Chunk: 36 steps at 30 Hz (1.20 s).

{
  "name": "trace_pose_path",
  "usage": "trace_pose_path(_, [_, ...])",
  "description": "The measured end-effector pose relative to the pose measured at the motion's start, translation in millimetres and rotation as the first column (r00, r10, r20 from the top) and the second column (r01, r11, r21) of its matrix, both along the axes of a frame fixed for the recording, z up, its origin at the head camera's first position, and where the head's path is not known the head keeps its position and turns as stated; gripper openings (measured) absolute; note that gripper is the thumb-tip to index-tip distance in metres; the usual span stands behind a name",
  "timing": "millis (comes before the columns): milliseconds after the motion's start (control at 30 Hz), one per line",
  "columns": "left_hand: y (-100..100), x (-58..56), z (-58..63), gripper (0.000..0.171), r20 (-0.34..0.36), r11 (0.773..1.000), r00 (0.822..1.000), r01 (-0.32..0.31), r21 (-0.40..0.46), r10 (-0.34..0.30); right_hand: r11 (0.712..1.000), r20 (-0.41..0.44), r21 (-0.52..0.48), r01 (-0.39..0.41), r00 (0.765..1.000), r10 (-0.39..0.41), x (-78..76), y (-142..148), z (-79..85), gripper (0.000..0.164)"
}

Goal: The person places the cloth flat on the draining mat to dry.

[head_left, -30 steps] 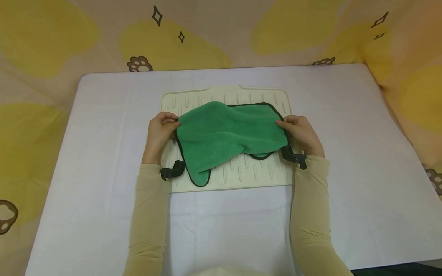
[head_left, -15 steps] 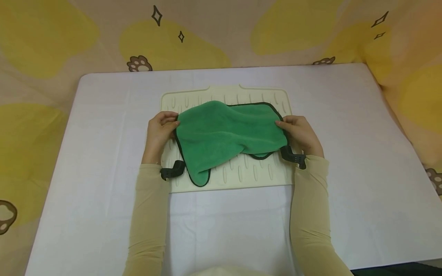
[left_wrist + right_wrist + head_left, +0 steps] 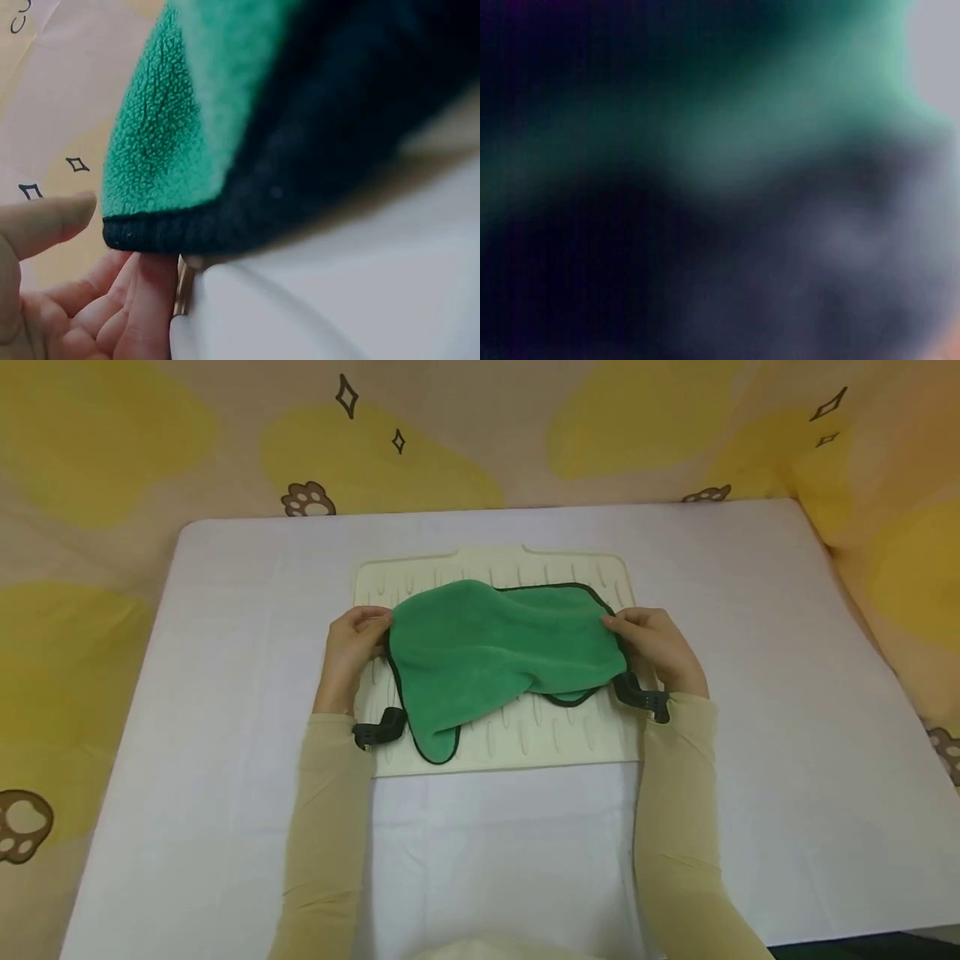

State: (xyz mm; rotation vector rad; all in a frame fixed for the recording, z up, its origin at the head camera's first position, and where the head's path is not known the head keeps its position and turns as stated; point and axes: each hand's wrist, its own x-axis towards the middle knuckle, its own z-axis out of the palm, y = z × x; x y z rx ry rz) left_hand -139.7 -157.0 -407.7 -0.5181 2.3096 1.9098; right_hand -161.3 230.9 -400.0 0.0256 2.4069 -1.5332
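Left hand point(image 3: 349, 650) now releases the green, black-edged plush cloth point(image 3: 498, 639); whether right hand point(image 3: 665, 645) grips, I cannot tell.
I judge that side laid over the cream, ribbed, rubbery-looking mat point(image 3: 540, 731).

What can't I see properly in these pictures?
Head view: the middle of the cream, rectangular, plastic-looking mat, hidden by the green, black-edged fabric cloth.
Head view: the dark thing at bottom right, cut off by the edge.
Left wrist view: the cloth's upper part, cut off by the top edge.
Right wrist view: the right grip's fingers, lost in blur.
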Motion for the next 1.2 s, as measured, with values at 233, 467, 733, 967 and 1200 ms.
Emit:
trace_pose_path(233, [3.0, -16.9, 0.5, 0.043, 0.11, 0.993, 0.991, 0.083, -0.084, -0.074, 0.995, 0.047, 0.098, -0.024, 0.999, 0.019, -19.0, 11.9, 2.0, 0.041])
trace_pose_path(467, [-0.6, -31.0, 5.3, 0.042, 0.128, 0.976, 0.985, 0.133, -0.172, -0.112, 0.979, 0.085, 0.191, -0.068, 0.995, 0.053, -41.4, 8.7, 5.9, 0.053])
trace_pose_path(733, [-0.9, -38.5, 6.4, 0.033, 0.122, 0.983, 0.988, 0.109, -0.145, -0.091, 0.982, 0.081, 0.119, -0.148, 0.987, 0.139, -48.0, 2.6, 5.4, 0.023])
trace_pose_path(967, [-0.5, -35.7, -0.5, 0.029, 0.074, 0.996, 0.997, -0.019, -0.082, 0.025, 0.996, -0.043, 0.082, -0.03, 0.999, 0.033, -44.0, 3.2, -4.2, 0.023])
trace_pose_path(1200, [0.8, -30.8, -3.0, 0.03, -0.008, 0.997, 0.998, -0.063, -0.035, 0.062, 0.991, -0.088, -0.059, 0.118, 0.989, -0.123, -37.5, -1.6, -9.5, 0.015])
